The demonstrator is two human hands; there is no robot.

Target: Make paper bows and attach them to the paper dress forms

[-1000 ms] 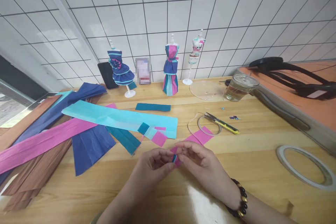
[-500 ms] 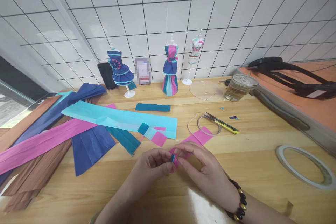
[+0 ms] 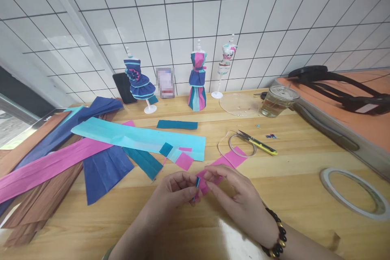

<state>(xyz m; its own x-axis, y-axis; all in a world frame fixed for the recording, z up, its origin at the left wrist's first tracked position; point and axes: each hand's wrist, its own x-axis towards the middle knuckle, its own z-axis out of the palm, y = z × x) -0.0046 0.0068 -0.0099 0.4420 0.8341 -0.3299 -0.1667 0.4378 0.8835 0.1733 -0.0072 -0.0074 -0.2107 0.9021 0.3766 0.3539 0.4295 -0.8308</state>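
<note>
My left hand (image 3: 173,191) and my right hand (image 3: 236,197) meet low in the middle of the wooden table (image 3: 292,170). Both pinch one small folded piece of pink and teal paper (image 3: 199,183) between fingertips, just above the tabletop. A pink paper strip (image 3: 230,158) lies flat right behind my hands. My right wrist wears a dark bead bracelet (image 3: 276,233).
Long crepe paper strips, light blue (image 3: 137,137), pink (image 3: 45,166), navy (image 3: 103,170) and brown (image 3: 39,203), cover the left. Yellow-handled scissors (image 3: 258,143) and two tape rings (image 3: 353,193) lie right. Three small dress forms (image 3: 196,83), a phone (image 3: 124,88) and a lidded cup (image 3: 278,101) stand at the back.
The small pink and teal piece has turned slightly between my fingertips and my left thumb has shifted along it. My hands stay in the same spot.
</note>
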